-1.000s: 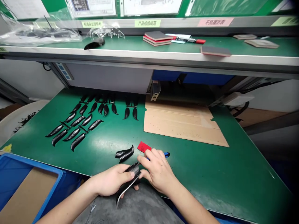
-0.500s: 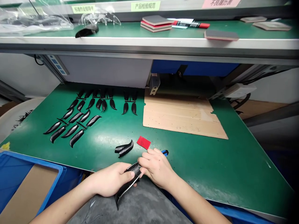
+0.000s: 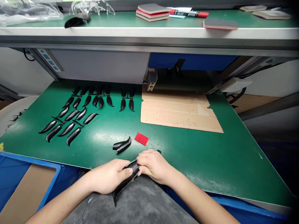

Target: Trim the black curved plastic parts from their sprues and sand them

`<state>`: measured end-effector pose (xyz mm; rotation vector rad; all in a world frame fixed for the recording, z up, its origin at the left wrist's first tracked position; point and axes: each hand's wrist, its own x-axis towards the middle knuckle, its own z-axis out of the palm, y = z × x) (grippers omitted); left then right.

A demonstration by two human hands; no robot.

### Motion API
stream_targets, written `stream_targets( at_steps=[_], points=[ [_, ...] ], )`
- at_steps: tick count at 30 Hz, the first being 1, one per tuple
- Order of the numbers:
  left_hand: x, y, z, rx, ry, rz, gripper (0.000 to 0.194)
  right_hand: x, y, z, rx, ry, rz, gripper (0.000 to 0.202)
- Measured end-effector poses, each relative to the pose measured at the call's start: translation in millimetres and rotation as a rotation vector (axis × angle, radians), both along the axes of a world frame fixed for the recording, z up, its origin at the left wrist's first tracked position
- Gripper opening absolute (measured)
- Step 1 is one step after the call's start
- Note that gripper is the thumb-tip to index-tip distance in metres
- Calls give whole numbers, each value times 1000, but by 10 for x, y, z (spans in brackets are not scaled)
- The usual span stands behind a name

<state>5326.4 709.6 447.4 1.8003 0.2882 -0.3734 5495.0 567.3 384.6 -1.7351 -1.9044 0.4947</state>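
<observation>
My left hand [image 3: 112, 175] is closed around a black curved plastic part [image 3: 119, 190], its thumb pressed on the hollow inner face. The part hangs tilted over my lap, its pointed end down. My right hand [image 3: 154, 165] is closed at the part's upper end, fingertips against its edge. A tool with a blue-and-black handle [image 3: 159, 151] pokes out behind the right knuckles; its working end is hidden. On the table just beyond my hands lie a pair of black ribbed leaf-shaped pieces [image 3: 122, 145] and a small red card [image 3: 141, 139].
Several joined black leaf-shaped pieces [image 3: 73, 135] lie at the table's left. A cardboard sheet [image 3: 179, 115] lies at the back right. Overhead, a shelf [image 3: 112, 23] holds sanding pads [image 3: 153, 11] and a marker [image 3: 187, 13]. A blue bin [image 3: 59, 174] stands at lower left.
The view has tipped slightly downward and shifted. My right hand and the blue-and-black tool have turned a little at the part's end, while both hands keep their hold.
</observation>
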Motion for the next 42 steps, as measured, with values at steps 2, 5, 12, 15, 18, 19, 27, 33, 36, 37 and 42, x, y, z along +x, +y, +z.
stream_targets(
  at_steps=[2,5,12,15,18,19,27,33,36,37,42],
  points=[
    [14,2,18,17,1,-5,42,20,4,-27,-52,292,35,58],
    [34,8,41,-15,-7,-1,40,47,-7,-87,-48,705,-57,60],
    [-6,22,-34,-302,9,291,47,-12,-68,-121,54,554,-257,44],
    [-19,18,-108,-396,36,367,54,-72,-65,-79,66,129,-257,51],
    [-4,-14,-161,-406,31,446,51,-118,-52,-65,52,-191,-297,54],
    [6,-31,-170,-401,29,475,50,-129,-47,-67,56,-252,-308,55],
    [39,-132,-185,-317,25,593,46,-173,-13,-76,55,-416,-326,53],
    [6,-122,-247,-247,-76,560,39,-163,30,-52,71,-423,-290,45],
    [6,-127,-245,-212,-131,536,35,-160,47,-42,73,-424,-288,43],
    [7,-129,-239,-197,-143,530,34,-160,52,-38,73,-422,-287,43],
    [11,-136,-209,-133,-156,524,33,-157,70,-33,84,-417,-270,43]
  ],
)
